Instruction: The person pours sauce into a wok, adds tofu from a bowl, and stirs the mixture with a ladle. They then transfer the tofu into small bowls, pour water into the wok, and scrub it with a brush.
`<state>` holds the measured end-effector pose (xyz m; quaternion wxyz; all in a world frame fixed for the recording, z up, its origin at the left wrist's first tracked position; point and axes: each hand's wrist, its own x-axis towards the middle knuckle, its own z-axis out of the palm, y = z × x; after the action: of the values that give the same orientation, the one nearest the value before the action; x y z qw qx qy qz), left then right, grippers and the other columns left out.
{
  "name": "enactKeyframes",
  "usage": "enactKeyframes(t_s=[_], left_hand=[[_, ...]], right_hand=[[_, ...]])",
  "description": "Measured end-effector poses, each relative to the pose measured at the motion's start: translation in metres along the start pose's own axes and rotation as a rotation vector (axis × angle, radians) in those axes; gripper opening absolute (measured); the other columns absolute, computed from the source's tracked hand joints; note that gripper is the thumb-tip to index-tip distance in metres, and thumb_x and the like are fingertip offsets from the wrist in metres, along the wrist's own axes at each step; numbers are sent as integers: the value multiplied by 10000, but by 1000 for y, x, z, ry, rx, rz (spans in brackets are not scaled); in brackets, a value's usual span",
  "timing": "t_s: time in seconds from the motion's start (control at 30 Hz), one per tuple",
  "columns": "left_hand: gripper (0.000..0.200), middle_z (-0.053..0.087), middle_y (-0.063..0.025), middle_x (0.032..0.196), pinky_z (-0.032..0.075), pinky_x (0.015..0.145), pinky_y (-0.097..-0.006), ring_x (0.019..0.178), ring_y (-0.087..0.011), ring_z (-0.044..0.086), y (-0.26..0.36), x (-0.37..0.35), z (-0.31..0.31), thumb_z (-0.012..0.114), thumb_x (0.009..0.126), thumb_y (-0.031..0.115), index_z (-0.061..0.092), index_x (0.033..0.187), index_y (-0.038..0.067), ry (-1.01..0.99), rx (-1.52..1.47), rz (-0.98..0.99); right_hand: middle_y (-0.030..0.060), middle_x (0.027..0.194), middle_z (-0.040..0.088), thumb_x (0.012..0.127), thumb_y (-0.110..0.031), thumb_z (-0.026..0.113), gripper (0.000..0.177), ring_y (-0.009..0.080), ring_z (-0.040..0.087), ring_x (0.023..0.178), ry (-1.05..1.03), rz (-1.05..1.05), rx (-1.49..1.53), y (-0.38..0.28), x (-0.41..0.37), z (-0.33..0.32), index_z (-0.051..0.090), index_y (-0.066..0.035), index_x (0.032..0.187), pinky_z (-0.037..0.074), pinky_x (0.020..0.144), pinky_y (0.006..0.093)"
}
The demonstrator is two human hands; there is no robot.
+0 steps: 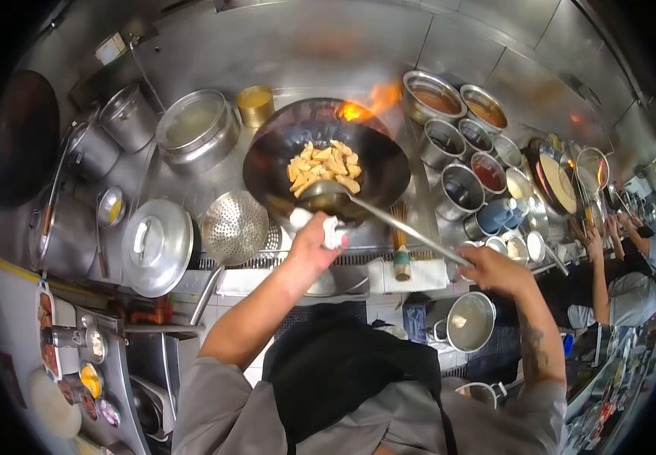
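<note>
A large dark wok [377, 163] sits over the burner, with pale golden chopped pieces [326, 165] of food heaped in its middle. My left hand [314, 246] is closed at the wok's near rim around a folded white cloth [333, 233]; the part of the wok under the cloth is hidden. My right hand [497, 269] grips the end of a long-handled ladle [411, 230]. The ladle's bowl rests inside the wok, against the near side of the food. Orange flame [373, 102] rises behind the wok's far right rim.
A perforated strainer [235, 227] and a lidded pot [157, 246] stand left of the wok. Several metal pots of sauce [461, 189] crowd the right side. A bamboo brush [401, 254] lies at the front edge. Another person's arms [601, 280] are at far right.
</note>
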<state>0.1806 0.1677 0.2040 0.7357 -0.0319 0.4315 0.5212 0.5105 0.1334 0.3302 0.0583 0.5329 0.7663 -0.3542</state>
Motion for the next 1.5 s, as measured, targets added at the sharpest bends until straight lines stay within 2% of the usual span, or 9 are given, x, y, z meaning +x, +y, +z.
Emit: enactKeyframes(t_s=[0.33,0.6,0.67,0.87,1.17,1.23,1.3,1.37,1.5], left_hand=[[129,617,-6,847,512,529,-319,707,-182,609,-72,28,-103,525,916,248,554,1006,161,-164,109,79],[176,597,-62,849,508,616,-376,751,-225,582,4,-4,-14,472,959,259,525,972,92,-89,-11,62],[209,602,-62,875,506,615,-380,769,-215,580,10,36,-34,474,965,287,522,999,87,-366,292,390],[115,604,-23,832,496,567,-365,727,-191,584,1,-1,-3,478,947,242,550,973,156,-47,5,-46],[155,610,-22,835,521,550,-328,733,-176,603,-67,30,-106,541,927,295,565,954,144,-178,107,23],[155,600,-19,856,521,560,-325,721,-183,597,-63,34,-102,550,920,289,557,950,137,-228,361,334],[130,582,-26,864,516,579,-339,694,-196,575,-29,-17,-54,542,914,247,544,930,118,-264,1207,976],[75,576,-34,838,495,574,-364,732,-191,562,7,53,-55,496,915,186,540,913,125,-198,-43,-31],[83,602,-37,859,494,592,-360,766,-201,566,13,0,-17,499,918,190,547,910,122,-92,10,-11]], right_hand=[[256,841,629,829,-105,589,337,442,610,819,413,-197,-216,1,92,36,538,28,1135,482,746,500],[215,847,623,828,-93,584,274,358,637,813,94,-324,-216,-10,49,-5,552,-8,1086,483,709,425],[206,845,629,833,-105,586,290,336,640,791,24,-268,-174,-19,56,-13,549,-9,1104,480,708,419],[181,828,649,853,-145,585,344,293,642,754,-107,-68,-22,-25,49,-16,546,1,1161,491,705,407],[258,870,643,837,-121,556,235,412,636,835,384,-170,-303,-5,106,9,568,23,1023,506,736,475],[258,859,642,832,-109,552,235,413,636,829,380,-224,-302,-5,89,4,565,21,1027,503,735,477],[258,842,638,821,-102,551,242,409,637,825,300,-276,-289,-13,73,-4,572,17,1031,494,731,484],[257,828,635,815,-104,553,258,404,640,820,218,-306,-288,-21,58,-11,577,19,1040,493,727,480],[248,914,634,847,-155,599,374,331,651,836,-40,-138,-194,-31,34,-26,547,22,1173,506,762,414]])
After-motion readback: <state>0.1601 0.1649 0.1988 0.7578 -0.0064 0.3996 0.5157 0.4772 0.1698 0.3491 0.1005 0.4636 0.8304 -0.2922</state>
